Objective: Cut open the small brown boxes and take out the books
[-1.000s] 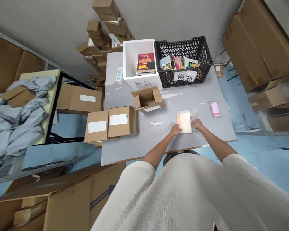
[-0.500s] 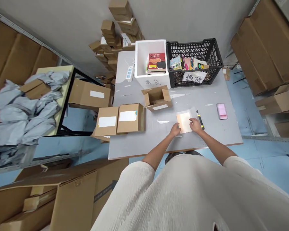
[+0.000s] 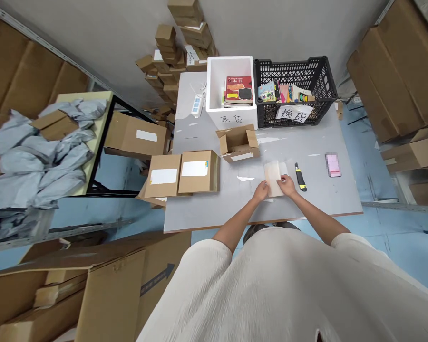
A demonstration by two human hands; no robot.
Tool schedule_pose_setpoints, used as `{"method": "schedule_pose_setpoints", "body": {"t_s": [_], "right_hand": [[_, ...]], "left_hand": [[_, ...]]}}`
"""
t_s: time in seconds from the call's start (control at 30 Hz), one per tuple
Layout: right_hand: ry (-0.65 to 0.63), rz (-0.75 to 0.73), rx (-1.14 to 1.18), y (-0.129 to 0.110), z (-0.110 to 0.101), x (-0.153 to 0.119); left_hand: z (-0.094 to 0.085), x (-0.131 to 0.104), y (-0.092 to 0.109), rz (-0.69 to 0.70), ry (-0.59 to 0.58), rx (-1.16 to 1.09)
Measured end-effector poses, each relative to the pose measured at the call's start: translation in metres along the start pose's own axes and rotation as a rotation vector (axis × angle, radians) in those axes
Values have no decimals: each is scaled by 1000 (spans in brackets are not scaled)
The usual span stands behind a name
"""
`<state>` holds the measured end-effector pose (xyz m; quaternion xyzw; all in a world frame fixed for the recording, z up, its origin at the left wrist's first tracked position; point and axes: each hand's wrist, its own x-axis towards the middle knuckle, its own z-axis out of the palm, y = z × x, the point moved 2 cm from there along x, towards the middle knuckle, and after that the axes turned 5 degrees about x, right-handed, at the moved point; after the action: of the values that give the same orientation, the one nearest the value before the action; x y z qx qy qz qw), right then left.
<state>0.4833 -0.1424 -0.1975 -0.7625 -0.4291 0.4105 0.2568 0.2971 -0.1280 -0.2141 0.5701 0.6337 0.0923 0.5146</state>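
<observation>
A flat, pale cream book (image 3: 273,176) lies low over the table in front of me, with clear film around its upper right edge. Its left edge is pinched by my left hand (image 3: 261,190), the thumb resting on the near side. My right hand (image 3: 287,185) is closed on the right edge, its fingers partly over the surface. Just right of that hand lies a black and yellow box cutter (image 3: 300,177), touched by neither hand. An open small cardboard box (image 3: 238,156) stands beyond the book to the left.
Behind are a white foam bin (image 3: 231,116) and a black crate (image 3: 292,124), both with books. Labelled cartons (image 3: 199,183) stand on the table's left side. A pink-screened phone (image 3: 333,165) lies right, a power strip (image 3: 197,105) at the back. Grey parcels (image 3: 39,156) fill a side shelf.
The right hand has shifted slightly left across the book, whose visible face now looks narrower and tanner. The box cutter shows apart from the hand. The whole view has moved slightly.
</observation>
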Motion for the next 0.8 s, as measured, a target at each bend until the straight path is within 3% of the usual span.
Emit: {"method": "schedule_pose_setpoints", "body": {"t_s": [0.17, 0.3, 0.47, 0.6, 0.8], "right_hand": [[-253, -5, 193, -19, 24, -14], [-220, -17, 73, -17, 27, -12], [-254, 43, -62, -12, 39, -9], [-289, 48, -136, -13, 55, -10], [-294, 99, -173, -14, 74, -11]], "left_hand": [[-48, -11, -3, 29, 278, -64], [-77, -21, -23, -47, 386, -65], [-81, -33, -52, -42, 338, 75], [-68, -37, -64, 41, 154, 142], [-62, -34, -77, -77, 3, 199]]}}
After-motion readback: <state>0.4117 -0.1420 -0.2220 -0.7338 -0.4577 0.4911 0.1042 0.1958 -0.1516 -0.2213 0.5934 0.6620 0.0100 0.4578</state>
